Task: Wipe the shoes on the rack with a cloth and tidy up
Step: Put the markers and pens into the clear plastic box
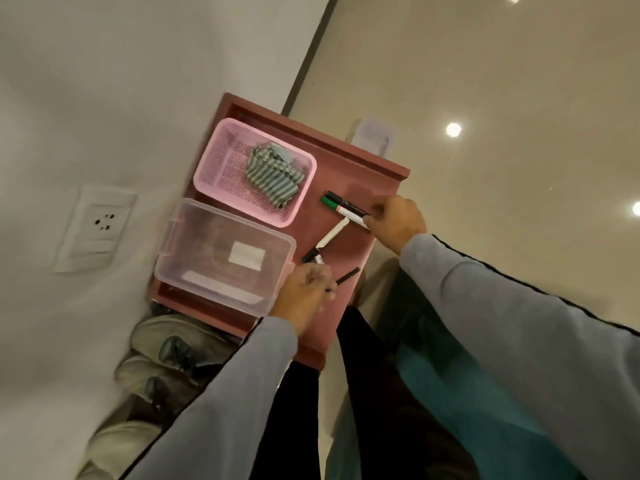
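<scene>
I look down on the maroon shoe rack's top (349, 174). A striped green-and-white cloth (273, 174) lies bunched in a pink mesh basket (214, 174) at the back left. My right hand (394, 221) grips two markers (343, 206), one green-capped and one black-capped, at their near ends. My left hand (304, 299) is closed around a thin black pen (346, 276) and the end of a white marker (327, 241) that lies on the top. Worn grey shoes (173, 344) sit on the shelves below, at the lower left.
A clear lidded plastic box (221, 251) stands beside the pink basket. A small translucent container (372, 136) sits past the rack's far edge. A wall socket (100, 225) is on the white wall to the left. Glossy beige floor (502, 98) lies to the right.
</scene>
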